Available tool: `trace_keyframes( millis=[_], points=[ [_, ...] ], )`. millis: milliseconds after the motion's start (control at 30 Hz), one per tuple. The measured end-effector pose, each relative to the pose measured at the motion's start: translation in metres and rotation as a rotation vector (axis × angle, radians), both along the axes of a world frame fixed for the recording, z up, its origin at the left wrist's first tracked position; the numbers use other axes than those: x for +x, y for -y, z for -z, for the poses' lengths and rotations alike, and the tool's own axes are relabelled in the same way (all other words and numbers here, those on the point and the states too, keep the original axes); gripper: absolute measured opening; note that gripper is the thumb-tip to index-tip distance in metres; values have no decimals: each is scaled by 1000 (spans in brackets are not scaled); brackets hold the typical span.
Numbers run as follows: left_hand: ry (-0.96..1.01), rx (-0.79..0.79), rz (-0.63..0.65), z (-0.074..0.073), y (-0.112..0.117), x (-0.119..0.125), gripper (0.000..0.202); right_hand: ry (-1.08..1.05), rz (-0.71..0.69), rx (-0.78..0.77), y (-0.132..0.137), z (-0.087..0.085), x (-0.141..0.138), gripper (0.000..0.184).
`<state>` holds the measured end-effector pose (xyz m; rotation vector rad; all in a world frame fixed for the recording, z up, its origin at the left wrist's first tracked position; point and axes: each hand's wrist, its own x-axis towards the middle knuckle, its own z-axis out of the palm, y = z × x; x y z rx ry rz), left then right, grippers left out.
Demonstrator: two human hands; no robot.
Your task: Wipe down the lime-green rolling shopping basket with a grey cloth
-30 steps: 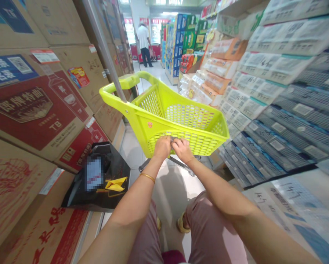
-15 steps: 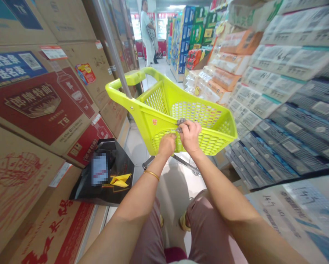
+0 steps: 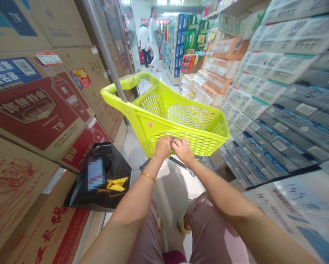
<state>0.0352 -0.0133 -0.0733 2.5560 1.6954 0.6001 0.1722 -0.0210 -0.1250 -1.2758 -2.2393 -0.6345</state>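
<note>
My left hand (image 3: 162, 147) and my right hand (image 3: 182, 149) meet in front of the near side of a lime-green shopping cart (image 3: 138, 121). Between their closed fingers a small bit of grey, crumpled cloth (image 3: 172, 139) shows; most of it is hidden by the hands. Behind them is the cart's perforated side wall, and I cannot tell whether the cloth touches it. The basket's rim runs just above my knuckles.
Stacked cartons (image 3: 35, 99) line the left side, with a black bag (image 3: 115, 154) at their foot. Wrapped paper packs (image 3: 285, 66) rise on the right. A metal pole (image 3: 104, 47) stands by the cart handle. People (image 3: 155, 36) are farther down the aisle.
My right hand has come down off the cart's rim with the grey cloth and now meets my left hand. Another person has come into view in the aisle.
</note>
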Motion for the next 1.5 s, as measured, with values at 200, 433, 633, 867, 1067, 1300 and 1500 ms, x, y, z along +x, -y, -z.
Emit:
trace_keyframes(
  millis=[200,433,633,867,1067,1300,1500],
  points=[
    [4,27,0,4,-4,0,23,-87,22,-5,-4,-18,-3,22],
    [-40,27,-17,3,-4,1,31,-336,158,237,-19,-54,-13,23],
    [-41,12,5,0,-2,0,28,-234,102,152,-17,-34,-8,21],
    [3,4,-8,-1,0,-2,22,-10,-18,50,0,-7,0,21],
    [10,26,-6,1,-2,-2,25,-58,-2,80,-3,-15,-4,21],
    [-31,56,-14,2,-3,-2,28,-295,92,289,-17,-53,-17,21],
    [-25,53,-14,5,-5,-4,29,-284,80,309,-18,-49,-15,21]
  ],
)
